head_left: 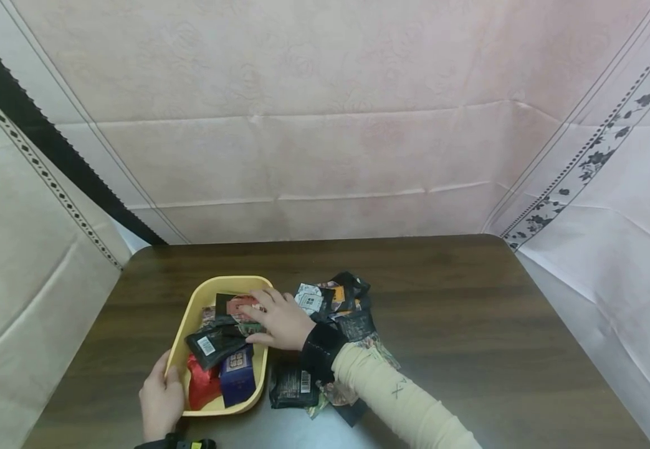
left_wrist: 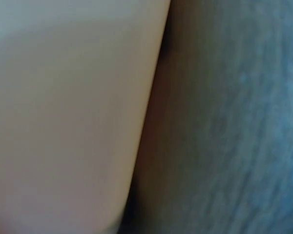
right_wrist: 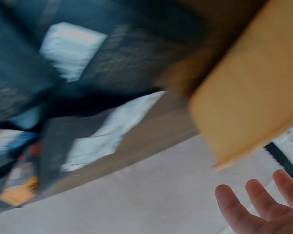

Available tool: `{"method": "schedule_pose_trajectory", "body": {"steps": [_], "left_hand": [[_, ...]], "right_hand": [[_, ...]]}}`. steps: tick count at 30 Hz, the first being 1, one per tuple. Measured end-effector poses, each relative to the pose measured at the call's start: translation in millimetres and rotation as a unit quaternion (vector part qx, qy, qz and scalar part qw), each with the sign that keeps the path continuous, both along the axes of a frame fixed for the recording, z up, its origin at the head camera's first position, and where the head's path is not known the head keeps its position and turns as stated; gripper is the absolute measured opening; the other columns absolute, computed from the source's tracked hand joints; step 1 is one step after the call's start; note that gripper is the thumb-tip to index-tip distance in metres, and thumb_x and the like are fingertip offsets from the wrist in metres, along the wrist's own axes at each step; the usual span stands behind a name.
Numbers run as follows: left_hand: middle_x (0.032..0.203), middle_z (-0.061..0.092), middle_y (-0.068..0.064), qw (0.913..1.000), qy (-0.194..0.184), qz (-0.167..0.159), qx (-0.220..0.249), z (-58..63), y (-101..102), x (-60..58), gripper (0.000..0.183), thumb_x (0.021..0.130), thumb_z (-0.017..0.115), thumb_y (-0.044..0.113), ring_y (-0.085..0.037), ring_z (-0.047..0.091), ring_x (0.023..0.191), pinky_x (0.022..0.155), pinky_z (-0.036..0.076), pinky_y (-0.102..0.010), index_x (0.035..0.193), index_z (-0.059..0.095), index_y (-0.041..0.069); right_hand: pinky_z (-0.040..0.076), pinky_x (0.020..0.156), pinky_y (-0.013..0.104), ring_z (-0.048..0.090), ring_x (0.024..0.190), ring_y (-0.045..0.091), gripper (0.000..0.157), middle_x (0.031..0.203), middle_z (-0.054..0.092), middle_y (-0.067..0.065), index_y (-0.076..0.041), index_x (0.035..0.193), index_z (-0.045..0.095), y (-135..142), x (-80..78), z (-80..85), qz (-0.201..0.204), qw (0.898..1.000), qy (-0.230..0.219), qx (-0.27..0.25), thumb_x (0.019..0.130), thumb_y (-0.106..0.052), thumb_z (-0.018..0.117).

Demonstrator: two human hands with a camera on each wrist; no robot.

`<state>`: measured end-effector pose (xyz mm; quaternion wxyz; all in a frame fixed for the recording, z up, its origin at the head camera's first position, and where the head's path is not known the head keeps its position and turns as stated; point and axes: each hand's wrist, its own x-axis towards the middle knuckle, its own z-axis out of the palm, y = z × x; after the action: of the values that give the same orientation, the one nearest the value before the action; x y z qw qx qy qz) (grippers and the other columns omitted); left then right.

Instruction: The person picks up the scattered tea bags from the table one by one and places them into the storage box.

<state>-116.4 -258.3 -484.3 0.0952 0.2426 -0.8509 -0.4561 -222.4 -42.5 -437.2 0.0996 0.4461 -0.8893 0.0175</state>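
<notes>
A yellow plastic basket (head_left: 229, 410) stands at the left of the table in the head view. My left hand (head_left: 161, 396) grips its left side near the front corner. Inside lie dark packets (head_left: 215, 345), a red packet (head_left: 202, 381) and a dark blue box (head_left: 237, 377). My right hand (head_left: 282, 321) reaches over the basket's right rim, fingers spread above the packets and holding nothing visible. In the right wrist view its fingers (right_wrist: 230, 204) are extended, apart from the basket wall (right_wrist: 254, 87). Whether they touch a packet is unclear.
A loose pile of dark packets (head_left: 356, 324) lies right of the basket. Another black packet (head_left: 288, 388) rests near the basket's front right corner, partly beside my forearm. Patterned cloth (head_left: 313, 156) hangs behind the wooden table (head_left: 459, 312). The left wrist view is blurred.
</notes>
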Motion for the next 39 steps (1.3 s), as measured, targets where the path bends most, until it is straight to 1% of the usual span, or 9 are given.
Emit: {"method": "schedule_pose_trajectory", "body": {"steps": [5,11,15,19,21,27,31,35,39], "left_hand": [[0.121,0.043,-0.038,1.0000,0.005,0.004,-0.003,1.1,0,1.3,0.041,0.094,0.032,0.002,-0.049,0.045,0.104,0.087,0.035,-0.060,0.134,0.036,-0.007],[0.121,0.044,-0.037,1.0000,0.005,0.004,-0.001,0.0,0,1.2,0.041,0.094,0.032,0.002,-0.048,0.045,0.105,0.088,0.035,-0.059,0.134,0.037,-0.007],[0.122,0.043,-0.037,1.0000,0.005,0.005,0.001,0.3,-1,1.4,0.041,0.094,0.033,0.002,-0.048,0.045,0.107,0.088,0.035,-0.060,0.134,0.036,-0.007],[0.124,0.042,-0.037,0.9999,-0.003,0.004,0.011,1.1,-1,0.7,0.042,0.095,0.031,0.003,-0.049,0.045,0.107,0.088,0.036,-0.059,0.135,0.034,-0.007],[0.124,0.042,-0.037,0.9999,-0.006,0.003,0.014,1.2,0,0.3,0.042,0.095,0.031,0.003,-0.049,0.044,0.108,0.088,0.036,-0.059,0.136,0.033,-0.007],[0.124,0.042,-0.036,0.9998,-0.003,0.009,0.016,1.7,2,0.2,0.042,0.094,0.031,0.001,-0.049,0.045,0.108,0.087,0.037,-0.059,0.135,0.034,-0.008],[0.125,0.042,-0.036,0.9998,-0.003,0.008,0.018,1.9,2,-0.3,0.042,0.094,0.031,0.002,-0.049,0.045,0.108,0.087,0.037,-0.059,0.135,0.033,-0.007],[0.127,0.040,-0.036,0.9996,-0.008,0.005,0.026,0.9,1,-1.3,0.043,0.095,0.030,0.002,-0.049,0.044,0.109,0.088,0.037,-0.059,0.137,0.031,-0.007],[0.126,0.040,-0.037,0.9996,-0.011,0.007,0.023,0.3,0,-0.7,0.043,0.095,0.030,0.003,-0.050,0.044,0.108,0.088,0.036,-0.059,0.137,0.031,-0.007]], "right_hand": [[0.042,0.089,0.048,0.034,0.126,0.028,0.056,0.139,0.036,0.010,-0.021,0.135,0.045,17,-14.6,-10.1,-0.024,0.999,-0.025,-0.013,0.088,-0.053,0.047],[0.044,0.086,0.049,0.038,0.123,0.028,0.052,0.137,0.040,0.010,-0.021,0.134,0.046,38,-37.6,-20.6,-0.089,0.995,-0.037,0.005,0.089,-0.048,0.049],[0.043,0.085,0.050,0.042,0.118,0.030,0.060,0.133,0.043,0.011,-0.020,0.134,0.046,45,-46.9,-26.7,-0.145,0.987,-0.064,0.039,0.084,-0.051,0.057],[0.040,0.086,0.051,0.046,0.112,0.030,0.072,0.130,0.047,0.008,-0.024,0.137,0.042,46,-50.4,-35.1,-0.192,0.974,-0.081,0.092,0.078,-0.063,0.054],[0.038,0.086,0.051,0.047,0.110,0.030,0.071,0.127,0.049,0.007,-0.027,0.137,0.041,44,-51.2,-39.1,-0.203,0.971,-0.074,0.106,0.078,-0.063,0.054],[0.037,0.084,0.052,0.045,0.106,0.028,0.042,0.120,0.048,0.006,-0.032,0.130,0.050,41,-52.9,-47.4,-0.216,0.970,-0.054,0.094,0.088,-0.036,0.057],[0.042,0.076,0.050,0.046,0.095,0.026,0.032,0.109,0.049,0.006,-0.029,0.117,0.062,40,-54.0,-47.9,-0.204,0.975,-0.041,0.075,0.087,-0.019,0.060],[0.044,0.070,0.045,0.047,0.089,0.023,0.026,0.101,0.050,0.004,-0.028,0.108,0.068,39,-53.6,-45.2,-0.193,0.979,-0.015,0.060,0.084,-0.019,0.063],[0.043,0.073,0.044,0.047,0.091,0.023,0.028,0.100,0.051,0.004,-0.028,0.109,0.067,36,-49.7,-34.0,-0.192,0.981,-0.010,0.033,0.084,-0.016,0.062]]}}
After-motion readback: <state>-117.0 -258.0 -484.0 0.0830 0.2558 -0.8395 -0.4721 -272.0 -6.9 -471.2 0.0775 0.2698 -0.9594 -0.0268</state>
